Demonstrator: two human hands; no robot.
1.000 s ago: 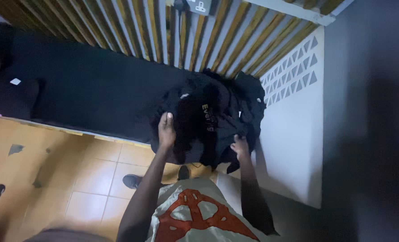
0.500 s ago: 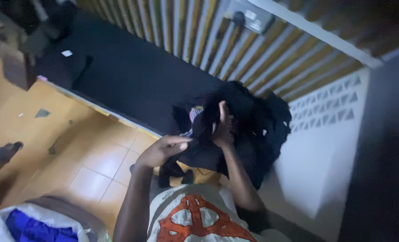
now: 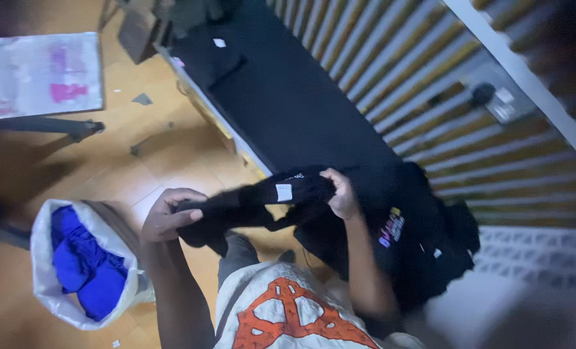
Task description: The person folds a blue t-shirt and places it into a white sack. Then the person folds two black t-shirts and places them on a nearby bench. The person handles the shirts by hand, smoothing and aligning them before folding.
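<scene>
black garment stretched between left hand and right hand

White square label on held black garment; white sack, blue cloth inside.

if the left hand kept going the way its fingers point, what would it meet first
The left hand points right along the black cloth garment it grips, so it would probably meet the right hand holding the other end first; depth is unclear.
</scene>
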